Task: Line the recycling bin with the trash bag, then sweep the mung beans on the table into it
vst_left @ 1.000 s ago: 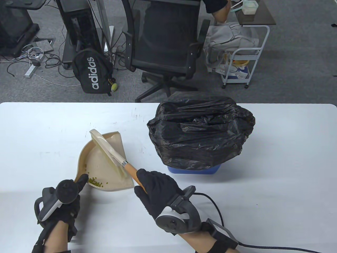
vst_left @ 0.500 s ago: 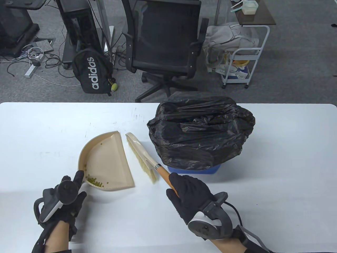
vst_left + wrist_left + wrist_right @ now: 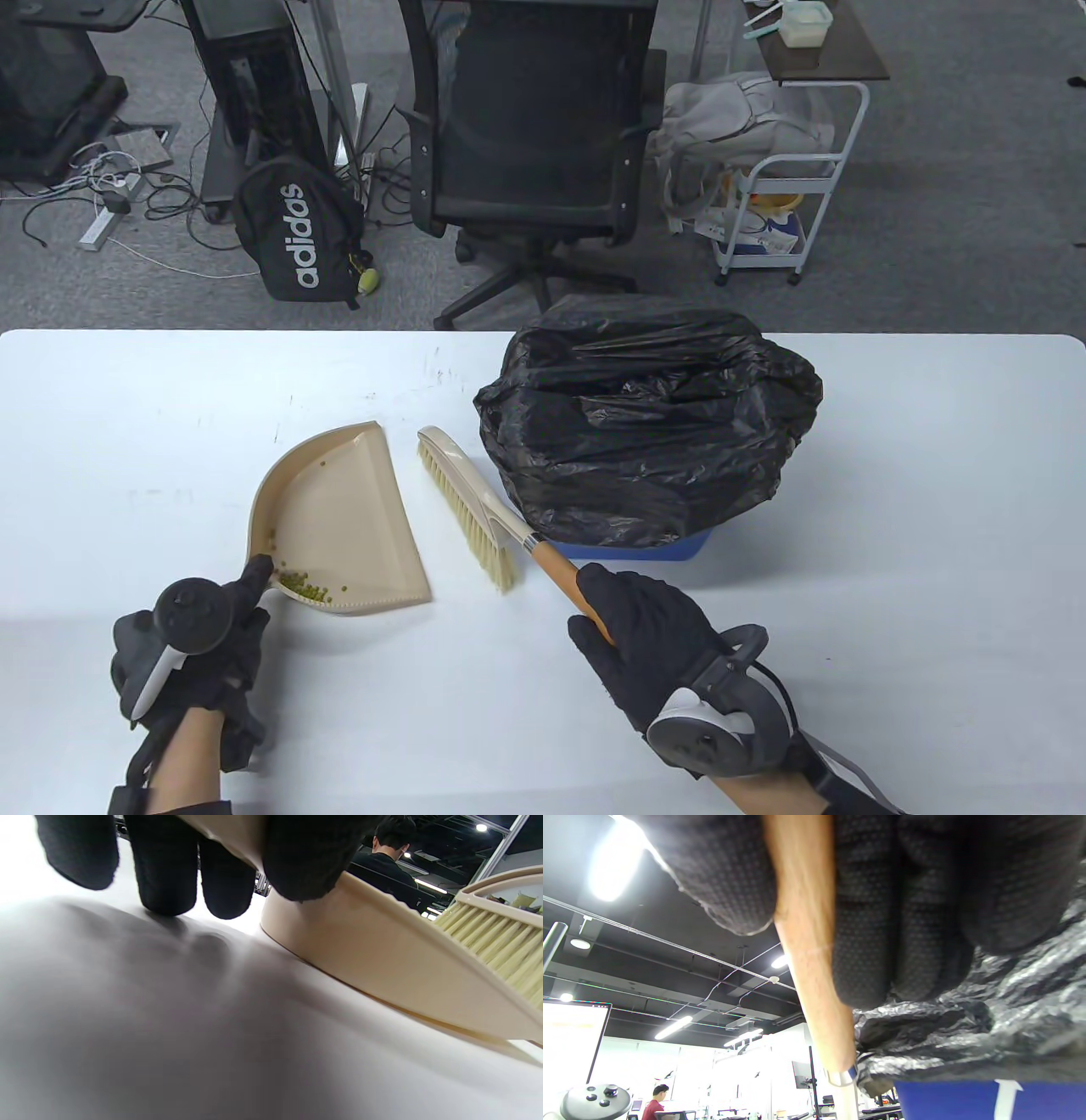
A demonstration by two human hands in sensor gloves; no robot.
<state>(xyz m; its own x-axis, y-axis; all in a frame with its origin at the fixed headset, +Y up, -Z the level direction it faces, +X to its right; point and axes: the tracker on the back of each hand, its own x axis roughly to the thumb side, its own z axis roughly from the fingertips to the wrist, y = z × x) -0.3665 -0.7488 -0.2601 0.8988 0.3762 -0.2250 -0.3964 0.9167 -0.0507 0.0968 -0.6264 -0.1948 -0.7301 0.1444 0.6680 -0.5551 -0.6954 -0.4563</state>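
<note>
A beige dustpan (image 3: 339, 518) lies on the white table (image 3: 891, 552), left of centre, with a small heap of green mung beans (image 3: 307, 586) at its near end. My left hand (image 3: 246, 594) grips the dustpan's handle; in the left wrist view my fingers (image 3: 165, 866) curl over the dustpan (image 3: 382, 955). My right hand (image 3: 611, 611) grips the wooden handle (image 3: 806, 942) of a beige brush (image 3: 471, 509), which is held between the dustpan and the bin. The blue bin (image 3: 628, 548) stands at centre under a loosely draped black trash bag (image 3: 645, 424).
An office chair (image 3: 526, 127), a black backpack (image 3: 297, 229) and a white cart (image 3: 780, 195) stand on the floor beyond the table's far edge. A cable trails from my right wrist at the near edge. A person (image 3: 386, 853) shows far off in the left wrist view.
The brush has left the dustpan and moved right to beside the bin, my right hand drawing right and nearer. The dustpan has settled flatter; my left hand barely moved.
</note>
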